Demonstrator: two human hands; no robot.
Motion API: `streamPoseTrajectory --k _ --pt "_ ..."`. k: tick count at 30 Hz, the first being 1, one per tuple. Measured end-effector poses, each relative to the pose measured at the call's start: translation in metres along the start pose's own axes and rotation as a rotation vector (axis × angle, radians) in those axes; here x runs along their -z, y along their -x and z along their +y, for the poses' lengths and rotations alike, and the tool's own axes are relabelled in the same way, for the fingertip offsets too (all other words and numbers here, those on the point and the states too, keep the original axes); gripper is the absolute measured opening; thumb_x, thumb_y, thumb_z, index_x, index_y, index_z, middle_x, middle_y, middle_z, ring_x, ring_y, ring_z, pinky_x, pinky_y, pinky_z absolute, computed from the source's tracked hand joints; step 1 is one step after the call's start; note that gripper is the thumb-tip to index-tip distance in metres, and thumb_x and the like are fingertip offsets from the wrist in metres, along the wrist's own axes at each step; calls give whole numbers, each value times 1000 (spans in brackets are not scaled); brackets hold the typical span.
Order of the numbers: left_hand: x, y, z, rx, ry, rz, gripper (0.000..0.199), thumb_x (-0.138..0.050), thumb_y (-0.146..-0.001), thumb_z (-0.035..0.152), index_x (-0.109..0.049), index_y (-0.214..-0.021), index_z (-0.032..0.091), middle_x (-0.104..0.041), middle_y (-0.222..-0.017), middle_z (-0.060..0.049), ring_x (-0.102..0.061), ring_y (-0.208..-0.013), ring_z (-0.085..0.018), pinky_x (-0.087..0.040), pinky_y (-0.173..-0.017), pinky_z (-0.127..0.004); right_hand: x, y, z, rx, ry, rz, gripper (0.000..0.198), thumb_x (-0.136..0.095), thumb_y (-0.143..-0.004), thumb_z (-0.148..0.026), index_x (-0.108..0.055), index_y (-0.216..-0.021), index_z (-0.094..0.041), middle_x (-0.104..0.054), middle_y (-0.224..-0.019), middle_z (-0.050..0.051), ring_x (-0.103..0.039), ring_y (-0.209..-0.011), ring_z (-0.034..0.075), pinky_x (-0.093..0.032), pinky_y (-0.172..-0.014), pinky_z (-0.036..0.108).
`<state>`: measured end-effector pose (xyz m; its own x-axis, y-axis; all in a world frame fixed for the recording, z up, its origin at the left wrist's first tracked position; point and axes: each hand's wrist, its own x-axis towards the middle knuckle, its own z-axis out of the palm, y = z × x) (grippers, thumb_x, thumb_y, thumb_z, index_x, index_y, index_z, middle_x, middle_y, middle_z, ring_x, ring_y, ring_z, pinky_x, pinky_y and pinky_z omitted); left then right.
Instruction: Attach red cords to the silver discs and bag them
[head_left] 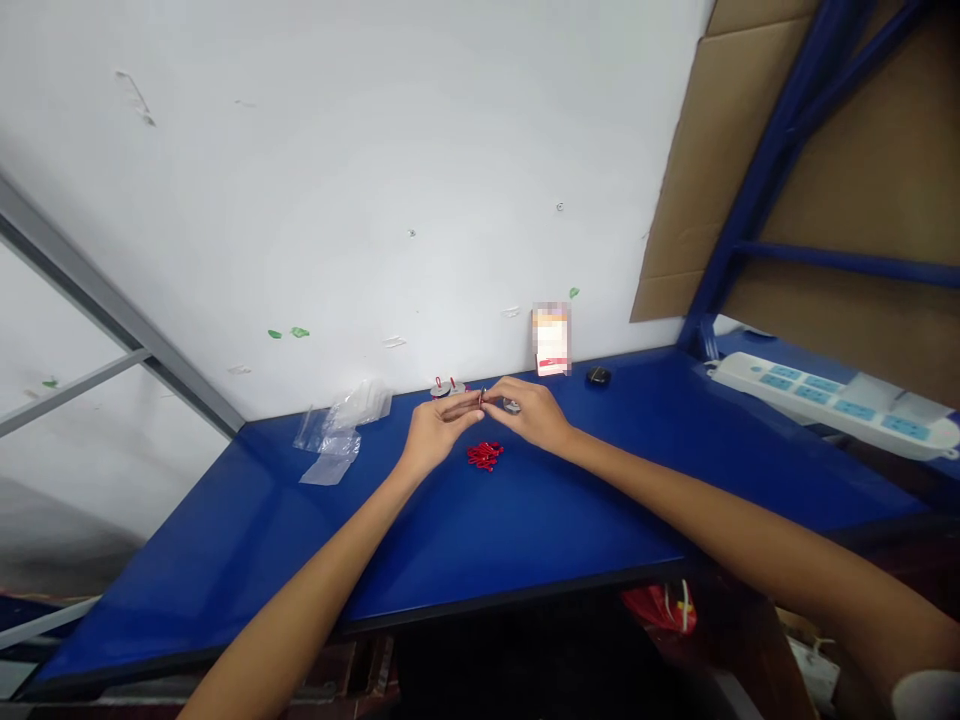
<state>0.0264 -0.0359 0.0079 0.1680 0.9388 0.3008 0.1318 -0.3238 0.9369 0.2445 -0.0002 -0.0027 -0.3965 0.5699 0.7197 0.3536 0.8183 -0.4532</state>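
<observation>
My left hand [435, 432] and my right hand [531, 410] meet above the blue table [525, 540], fingertips pinched together. Between them is a small shiny ring-like piece [481, 398], too small to make out fully. Just below the fingers lies a little pile of red cord loops [485, 456]. Behind my left hand stand round, flat-topped pieces [448, 388] with a red loop on top, partly hidden by the fingers. A small clear or silvery round item [511, 406] shows under my right hand, mostly covered.
Clear plastic bags [341, 430] lie crumpled at the left. Against the white wall [450, 200] leans a blurred-out card or box [552, 340], with a small black object [598, 376] beside it. A white power strip [832, 400] runs along the right, near a blue metal frame [750, 170].
</observation>
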Motion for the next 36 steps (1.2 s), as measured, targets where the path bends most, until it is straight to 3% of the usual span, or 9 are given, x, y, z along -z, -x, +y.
streamPoseTrajectory --k 5,9,14,18,21,25,28,32,36 --pt "2 -1 4 -21 -6 -82 67 -92 -80 39 -70 -141 22 -72 -141 -14 -76 -118 -32 -62 -104 -49 2 -1 1 18 -122 -58 8 -73 -92 -21 -69 -98 -24 -70 -96 1 -68 -77 16 -56 -76 30" --pt "2 -1 4 -17 68 -181 52 -90 -82 38 -74 -127 17 -77 -126 -14 -75 -115 -29 -56 -110 -48 5 -3 -5 47 -177 -61 11 -70 -87 -16 -67 -95 -23 -68 -92 0 -65 -74 15 -55 -73 29" --pt "3 -1 6 -41 142 -110 50 -91 -80 37 -72 -123 18 -77 -118 -11 -73 -114 -26 -55 -110 -45 6 -7 -16 -27 -283 -5 9 -68 -85 -16 -69 -92 -22 -70 -89 1 -66 -70 14 -56 -69 28" --pt "8 -5 11 -27 211 50 50 -89 -82 41 -68 -121 19 -75 -121 -11 -74 -111 -26 -60 -100 -44 8 -8 -15 -78 -283 3 5 -69 -86 -22 -71 -91 -22 -72 -89 3 -66 -68 15 -55 -68 29" --pt "15 -10 10 -30 180 142 52 -88 -81 46 -68 -121 19 -74 -121 -11 -75 -110 -26 -62 -96 -42 11 -8 -12 -63 -272 -141 9 -70 -90 -26 -76 -95 -22 -75 -92 3 -65 -69 14 -55 -68 29" --pt "20 -15 2 -23 53 195 59 -91 -76 48 -70 -121 18 -74 -122 -12 -74 -99 -23 -63 -88 -38 15 -7 -11 73 -205 -493 13 -72 -96 -34 -81 -99 -25 -78 -95 3 -69 -81 18 -56 -77 32" --pt "18 -14 0 -19 3 179 57 -91 -76 48 -71 -119 18 -75 -120 -12 -73 -94 -21 -62 -87 -39 20 -7 -10 134 -125 -589 18 -78 -94 -42 -81 -103 -27 -77 -98 4 -70 -96 23 -55 -88 37" --pt "15 -11 6 -10 -4 135 54 -90 -78 46 -71 -118 17 -76 -119 -13 -72 -94 -22 -62 -84 -39 28 -10 -7 50 -132 -435 39 -84 -89 -49 -75 -119 -26 -74 -102 5 -69 -94 22 -56 -86 36" --pt "9 -6 11 8 60 16 50 -89 -81 43 -71 -120 18 -76 -119 -12 -73 -104 -25 -63 -84 -37 33 -14 -7 -1 -135 -221 34 -79 -94 -46 -71 -121 -26 -74 -104 5 -70 -92 21 -56 -83 35"
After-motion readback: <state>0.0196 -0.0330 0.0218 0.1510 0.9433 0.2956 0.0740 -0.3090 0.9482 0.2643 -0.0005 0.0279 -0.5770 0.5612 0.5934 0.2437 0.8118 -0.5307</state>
